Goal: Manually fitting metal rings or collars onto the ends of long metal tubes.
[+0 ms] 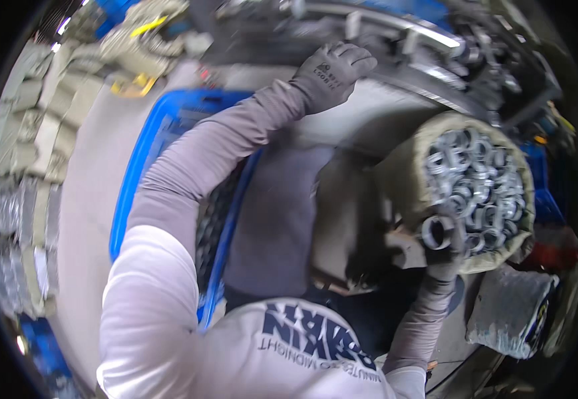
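Observation:
My left hand [334,76], in a grey glove, reaches forward to the front edge of a dark metal machine [262,56]. Its fingers curl together, and anything under them is hidden. Low on the right, my right hand [446,254] is closed around a short metal pipe fitting [437,233], its round open end facing up. That hand is partly blurred and sits at the near rim of a pale fabric sack [405,159]. Many similar shiny metal fittings [478,183] fill the sack.
A blue plastic crate [136,169] with dark parts inside stands beneath my left arm. Stacked pale sacks [52,126] line the far left. A plastic-wrapped bundle [512,309] lies at the lower right, near a red object [550,256] and a blue bin [545,183].

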`<state>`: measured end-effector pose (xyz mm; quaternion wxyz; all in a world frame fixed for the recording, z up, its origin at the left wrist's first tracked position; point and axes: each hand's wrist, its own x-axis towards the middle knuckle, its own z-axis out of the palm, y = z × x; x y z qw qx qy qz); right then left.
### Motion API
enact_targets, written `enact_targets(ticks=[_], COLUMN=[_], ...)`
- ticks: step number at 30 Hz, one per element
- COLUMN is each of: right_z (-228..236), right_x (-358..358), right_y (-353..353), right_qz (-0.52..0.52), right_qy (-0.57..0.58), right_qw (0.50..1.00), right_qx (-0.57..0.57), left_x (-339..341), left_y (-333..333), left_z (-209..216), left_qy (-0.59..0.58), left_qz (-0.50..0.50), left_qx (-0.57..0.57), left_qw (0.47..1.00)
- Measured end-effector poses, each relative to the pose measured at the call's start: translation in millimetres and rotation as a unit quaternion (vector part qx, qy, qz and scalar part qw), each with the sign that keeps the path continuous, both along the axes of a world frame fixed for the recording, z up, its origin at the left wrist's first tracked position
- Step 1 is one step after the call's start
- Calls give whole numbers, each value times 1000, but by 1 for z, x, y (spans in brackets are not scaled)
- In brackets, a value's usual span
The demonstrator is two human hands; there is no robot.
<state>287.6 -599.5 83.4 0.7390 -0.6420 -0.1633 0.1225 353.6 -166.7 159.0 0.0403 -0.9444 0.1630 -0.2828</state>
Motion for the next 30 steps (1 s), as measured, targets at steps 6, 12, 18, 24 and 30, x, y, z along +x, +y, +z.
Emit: enact_targets(ticks=[6,12,18,24,30], right_z=[-20,-18,-10,-9,-9], right_x=[12,8,-23,-30,-40], right_y=[-36,-10,27,55,41], right_qz=[111,48,-39,111,68], right_qy=[154,163,56,-38,120], right_qw=[951,961,995,993,981], right_qx=[244,217,72,25,138], left_x=[-269,-494,-548,-529,-470], left_y=[146,171,163,167,147], left_z=[-76,-164,-192,-194,-204], left_qy=[162,385,442,465,331], left_qz=[168,291,337,357,319], left_qx=[-81,-50,121,118,-8], left_qw=[969,875,823,802,888])
